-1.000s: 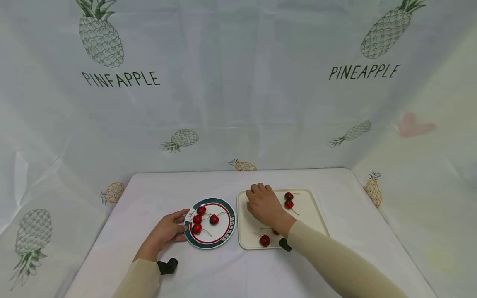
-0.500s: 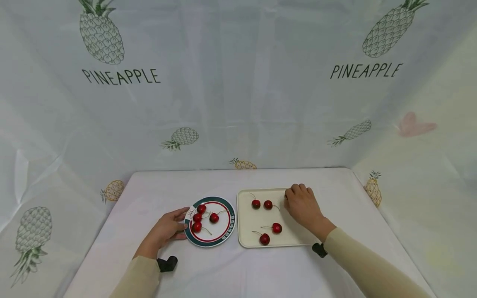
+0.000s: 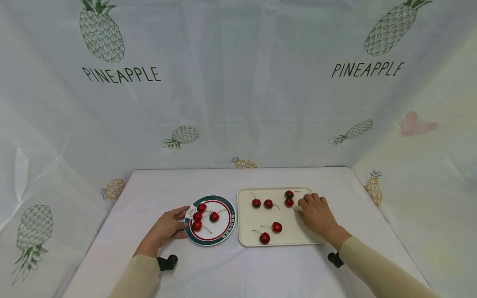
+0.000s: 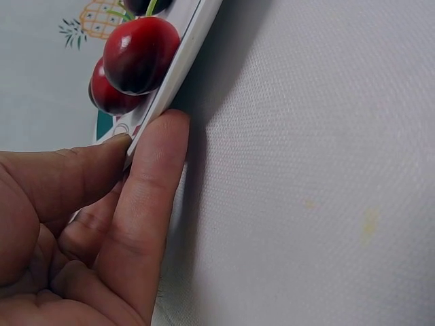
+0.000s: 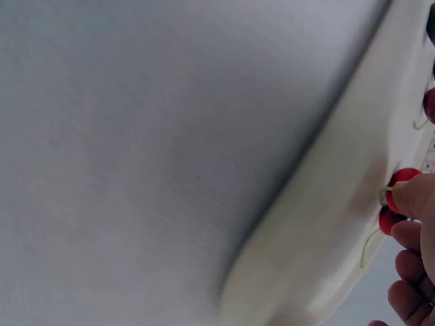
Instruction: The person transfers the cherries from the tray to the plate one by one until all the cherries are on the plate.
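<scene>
My left hand (image 3: 167, 227) pinches the left rim of a round plate (image 3: 231, 227) with a green band and a red ring. In the left wrist view the thumb (image 4: 88, 170) lies on top of the rim and a finger is beneath it. Several red cherries (image 3: 197, 225) with stems lie on that plate. My right hand (image 3: 316, 213) is over the right side of a cream tray (image 3: 246, 188), its fingers loosely bent. Just left of its fingertips are two touching cherries (image 3: 289, 202). The right wrist view shows the thumb overlapping a cherry (image 5: 406, 176), with no clear grip visible.
More cherries lie on the tray: two (image 3: 262, 203) at the back left and two (image 3: 270, 232) near the front. The plate and tray stand side by side on a white-covered table (image 3: 208, 273). A pineapple-print curtain (image 3: 238, 103) surrounds the table.
The right hand has moved rightwards across the tray, uncovering the back-left cherries, then the pair at the back right. My left hand and the plate stay put.
</scene>
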The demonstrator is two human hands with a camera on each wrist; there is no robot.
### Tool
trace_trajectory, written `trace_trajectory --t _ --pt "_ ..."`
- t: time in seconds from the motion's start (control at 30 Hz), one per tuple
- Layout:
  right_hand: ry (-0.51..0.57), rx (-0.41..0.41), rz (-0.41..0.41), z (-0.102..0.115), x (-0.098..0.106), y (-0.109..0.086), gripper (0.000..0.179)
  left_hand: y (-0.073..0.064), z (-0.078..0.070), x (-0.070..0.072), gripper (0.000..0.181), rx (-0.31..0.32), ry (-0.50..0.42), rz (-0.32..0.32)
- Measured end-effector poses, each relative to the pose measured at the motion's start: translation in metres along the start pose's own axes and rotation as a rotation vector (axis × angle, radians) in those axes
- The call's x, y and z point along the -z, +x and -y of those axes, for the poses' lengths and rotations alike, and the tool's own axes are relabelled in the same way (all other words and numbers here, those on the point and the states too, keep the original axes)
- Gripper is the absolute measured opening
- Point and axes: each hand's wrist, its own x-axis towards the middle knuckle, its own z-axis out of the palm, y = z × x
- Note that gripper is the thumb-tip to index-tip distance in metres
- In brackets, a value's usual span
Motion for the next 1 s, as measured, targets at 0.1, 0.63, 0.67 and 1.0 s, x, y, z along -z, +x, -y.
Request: trace_trajectory --t 0.1,0.63,0.67,1.0 --pt "-0.003 0.007 0.003 0.001 -0.003 -0.003 0.022 0.000 0.000 0.000 0.068 -0.002 0.002 -0.004" --pt "-0.043 0.030 -0.011 0.004 -0.011 -0.007 0.024 0.000 0.001 0.000 0.069 0.007 0.008 -0.017" --pt "-0.047 0.031 -0.010 0.004 -0.011 -0.007 0.024 0.000 0.001 0.000 0.069 0.009 0.007 -0.017" --pt "-0.021 0.082 -0.161 0.002 -0.011 -0.003 0.017 0.001 0.003 0.000 0.068 0.009 0.009 -0.022"
